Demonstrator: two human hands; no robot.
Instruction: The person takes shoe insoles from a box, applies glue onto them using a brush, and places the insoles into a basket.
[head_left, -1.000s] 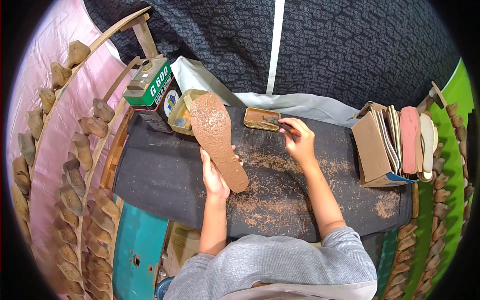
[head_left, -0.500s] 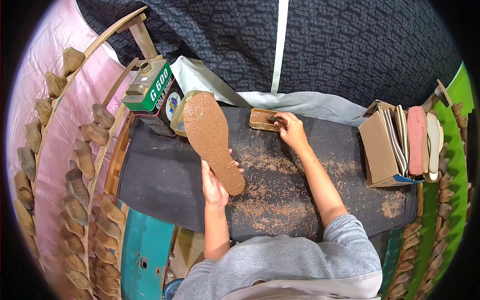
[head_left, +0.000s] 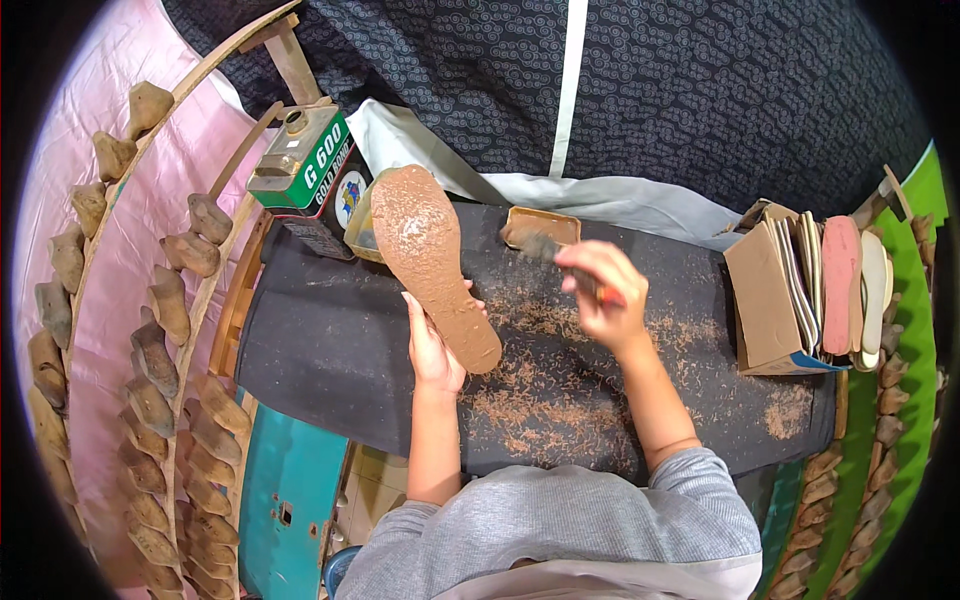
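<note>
My left hand (head_left: 435, 350) is closed round the narrower lower part of a brown shoe sole (head_left: 430, 260), holding it upright above the table. A wet, lumpy, glossy coat covers the sole's face, shiniest at the wide top. In my right hand (head_left: 610, 295) is a brush (head_left: 540, 247), smeared by motion, with dark bristles pointing left and something red at its handle end. The bristles are just in front of a small rectangular tub (head_left: 557, 225) of brown glue-like stuff. Behind the sole, a second, yellowish container (head_left: 362, 228) is partly hidden.
A green and black metal can (head_left: 305, 175) stands at the back left. At the right, a cardboard box (head_left: 765, 290) holds upright soles and insoles. Brown shavings (head_left: 540, 400) litter the dark tabletop (head_left: 330, 340). Racks of wooden shoe lasts (head_left: 150, 360) flank both sides.
My right hand has lifted the brush out of the tub and drawn it back toward me and slightly right. The sole in my left hand has shifted a little up and right.
</note>
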